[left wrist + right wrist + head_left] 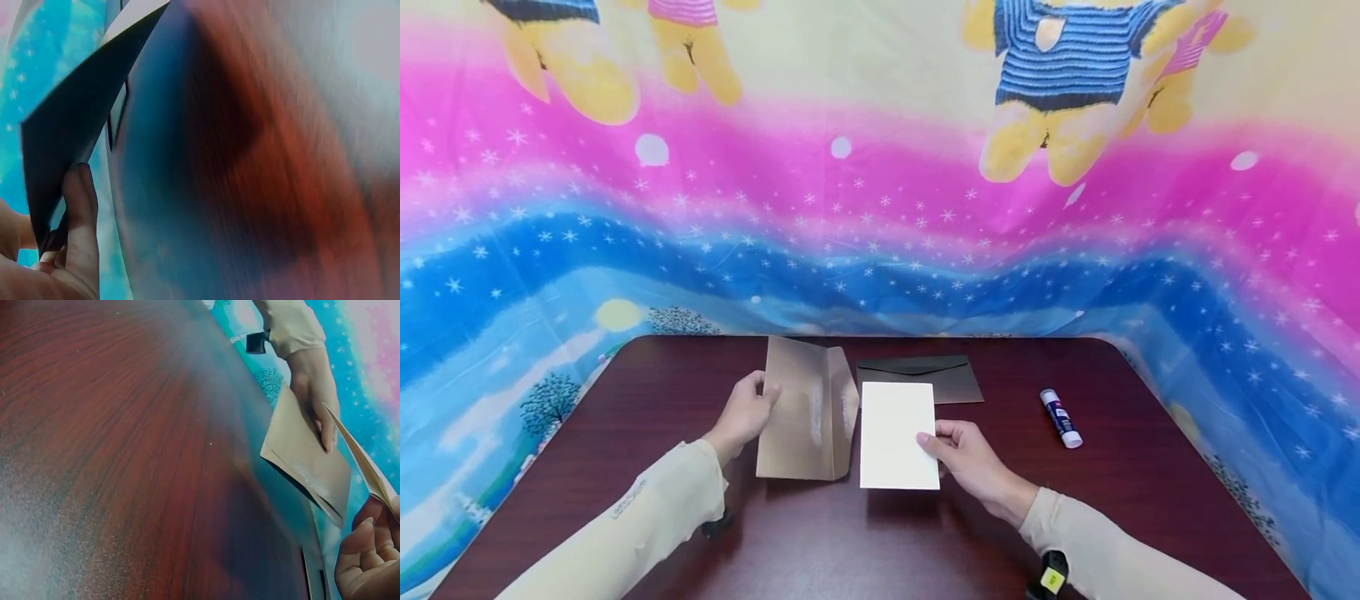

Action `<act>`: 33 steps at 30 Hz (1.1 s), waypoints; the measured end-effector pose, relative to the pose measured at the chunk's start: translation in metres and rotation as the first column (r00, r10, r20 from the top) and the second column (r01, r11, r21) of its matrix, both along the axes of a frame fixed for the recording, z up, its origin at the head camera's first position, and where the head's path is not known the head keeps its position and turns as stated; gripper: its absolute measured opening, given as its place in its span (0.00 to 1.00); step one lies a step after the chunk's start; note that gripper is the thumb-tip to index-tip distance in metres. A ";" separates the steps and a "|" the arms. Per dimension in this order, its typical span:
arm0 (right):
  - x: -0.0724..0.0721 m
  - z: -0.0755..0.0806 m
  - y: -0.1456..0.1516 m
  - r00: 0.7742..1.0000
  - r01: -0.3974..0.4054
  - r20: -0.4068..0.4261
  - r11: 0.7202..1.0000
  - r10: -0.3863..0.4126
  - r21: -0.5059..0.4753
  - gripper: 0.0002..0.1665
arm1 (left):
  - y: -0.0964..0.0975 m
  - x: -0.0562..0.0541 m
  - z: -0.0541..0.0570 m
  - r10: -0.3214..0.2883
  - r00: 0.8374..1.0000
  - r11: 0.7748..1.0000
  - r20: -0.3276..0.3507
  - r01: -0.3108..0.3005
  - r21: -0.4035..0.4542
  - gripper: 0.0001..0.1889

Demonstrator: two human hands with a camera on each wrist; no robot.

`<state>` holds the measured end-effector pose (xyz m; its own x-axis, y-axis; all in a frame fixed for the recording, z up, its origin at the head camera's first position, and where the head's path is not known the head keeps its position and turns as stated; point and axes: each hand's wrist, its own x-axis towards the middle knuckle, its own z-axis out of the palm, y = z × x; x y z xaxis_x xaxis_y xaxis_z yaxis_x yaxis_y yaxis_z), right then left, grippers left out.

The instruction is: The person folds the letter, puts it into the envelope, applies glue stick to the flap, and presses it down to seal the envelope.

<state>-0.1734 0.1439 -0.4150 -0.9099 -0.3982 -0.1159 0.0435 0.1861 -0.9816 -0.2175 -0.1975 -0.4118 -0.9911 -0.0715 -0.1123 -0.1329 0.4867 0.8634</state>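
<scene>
My left hand [743, 418] grips the left edge of a brown envelope [793, 417], thumb on the near face and fingers behind. Its flap [844, 408] stands unfolded toward the right, and whitish smears show on flap and body. In the left wrist view the envelope [81, 106] looks dark and tilts above the table. My right hand [973, 462] pinches a cream-white card [897, 437] by its right edge, thumb in front. The right wrist view shows this card [359, 453] nearly edge-on, apparently folded, close beside the envelope [306, 453].
Behind the card lies a second, darker envelope [951, 387] with its flap folded down, partly covered in this view. A glue stick [1062, 418] with a white cap lies at the right on the dark red wooden table [805, 542]. A printed cloth [880, 208] hangs behind.
</scene>
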 end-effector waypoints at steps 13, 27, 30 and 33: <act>0.001 0.009 0.003 1.000 0.006 -0.018 1.000 -0.006 -0.009 0.25 | 0.018 0.026 0.006 -0.024 0.998 0.989 0.051 0.016 0.150 0.19; 0.002 0.013 0.008 0.999 0.020 -0.044 0.999 -0.022 -0.044 0.25 | 0.041 0.045 0.006 -0.055 0.997 0.968 0.046 0.042 0.246 0.17; 0.003 0.015 0.006 0.998 0.016 -0.058 0.999 -0.018 -0.041 0.25 | 0.047 0.049 0.007 -0.077 0.997 0.961 0.029 0.066 0.267 0.18; 0.005 0.016 0.004 0.998 0.016 -0.067 0.999 -0.018 -0.031 0.24 | 0.052 0.052 0.008 -0.096 0.995 0.950 0.019 0.086 0.301 0.18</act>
<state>-0.1687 0.1474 -0.3990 -0.9219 -0.3851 -0.0420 -0.0201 0.1559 -0.9876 -0.1655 -0.1460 -0.4042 -0.9872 0.0608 -0.1475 -0.1311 0.2174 0.9672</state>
